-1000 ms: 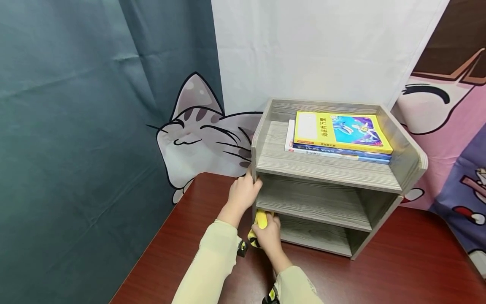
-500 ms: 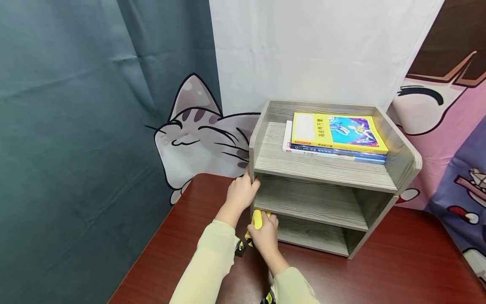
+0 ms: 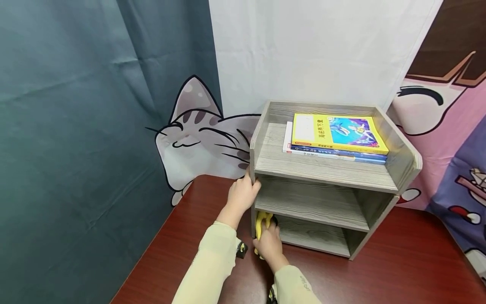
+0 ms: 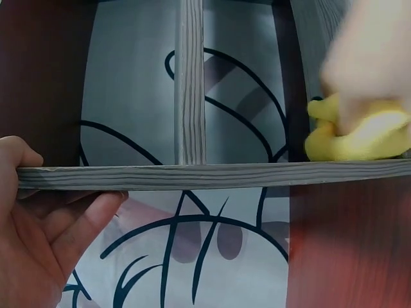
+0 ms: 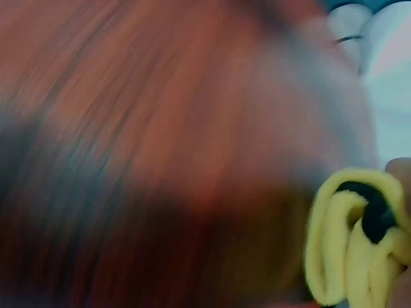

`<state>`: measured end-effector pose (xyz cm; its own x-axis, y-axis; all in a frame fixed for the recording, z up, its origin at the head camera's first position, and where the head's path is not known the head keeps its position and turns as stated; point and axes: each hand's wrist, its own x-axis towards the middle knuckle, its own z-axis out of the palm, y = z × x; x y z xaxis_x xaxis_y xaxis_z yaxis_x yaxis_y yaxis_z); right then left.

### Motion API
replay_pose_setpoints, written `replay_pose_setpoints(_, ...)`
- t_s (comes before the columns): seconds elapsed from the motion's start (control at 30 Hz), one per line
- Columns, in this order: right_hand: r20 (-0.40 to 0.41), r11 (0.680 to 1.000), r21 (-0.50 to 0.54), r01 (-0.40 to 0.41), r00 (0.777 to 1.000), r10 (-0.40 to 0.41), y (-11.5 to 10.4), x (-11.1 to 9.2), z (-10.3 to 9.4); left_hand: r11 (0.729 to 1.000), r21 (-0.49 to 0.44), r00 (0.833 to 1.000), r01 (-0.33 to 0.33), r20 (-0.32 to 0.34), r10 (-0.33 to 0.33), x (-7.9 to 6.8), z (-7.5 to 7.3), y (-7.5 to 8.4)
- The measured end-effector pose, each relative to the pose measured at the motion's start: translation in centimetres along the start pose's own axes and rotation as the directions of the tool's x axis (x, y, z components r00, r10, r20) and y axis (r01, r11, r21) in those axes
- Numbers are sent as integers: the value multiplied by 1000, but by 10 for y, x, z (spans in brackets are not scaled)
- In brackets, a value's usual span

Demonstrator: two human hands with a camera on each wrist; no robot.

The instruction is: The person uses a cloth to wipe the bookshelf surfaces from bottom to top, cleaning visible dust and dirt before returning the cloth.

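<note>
A grey wood-grain shelf unit (image 3: 274, 161) with three levels stands on the red-brown table. My left hand (image 3: 241, 195) grips its left side panel near the middle level; in the left wrist view the thumb and fingers (image 4: 90, 221) lie on either side of the panel's edge. At the lower left, my right hand (image 3: 270, 244) holds a bunched yellow-and-black cloth (image 3: 260, 223) at the opening of the bottom compartment. Folds of the cloth (image 5: 331, 247) show in the right wrist view, where most of the hand is out of frame. The left wrist view shows the right hand blurred.
A stack of books (image 3: 338, 133) with a yellow cover uppermost lies on the unit's top level. Behind hang a white curtain (image 3: 311, 50), a dark teal curtain (image 3: 76, 126) and cartoon-printed cloth. The table (image 3: 182, 236) extends to both sides of the unit.
The right hand and cloth have moved slightly down and right along the bottom compartment's left side, and the cloth has changed shape. The left hand keeps its hold. The view shifted slightly.
</note>
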<state>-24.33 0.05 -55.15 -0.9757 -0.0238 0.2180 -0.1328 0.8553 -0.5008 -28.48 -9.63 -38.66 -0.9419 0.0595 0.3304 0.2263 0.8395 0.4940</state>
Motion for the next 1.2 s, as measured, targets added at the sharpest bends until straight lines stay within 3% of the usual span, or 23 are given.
replay_pose_setpoints(0.1,8,991,-126,39,999,-39,5,0,6,1000,4,1000,-1,5,1,0,-1,0)
replay_pose_setpoints(0.27,-10,975,-215,48,999,-52,8,0,5,1000,5,1000,-3,10,3,-1,-1,1)
replay_pose_setpoints(0.5,-12,968,-236,91,995,-97,18,-3,-3,1000,-3,1000,-5,-4,5,-1,0,2)
replay_pose_setpoints(0.63,11,969,-207,131,991,-132,26,-9,-18,1000,0,1000,-5,-3,5,0,0,1)
replay_pose_setpoints(0.8,34,956,-198,218,976,-216,39,-24,-53,1000,4,1000,-1,-8,1,-1,-2,-1)
replay_pose_setpoints(0.93,51,932,-240,271,963,-266,48,-36,-93,1000,3,1000,4,-7,-4,-1,-2,-2)
replay_pose_setpoints(1.2,116,921,-289,261,965,-237,47,-54,-186,1000,-12,1000,-6,-12,6,-2,0,0)
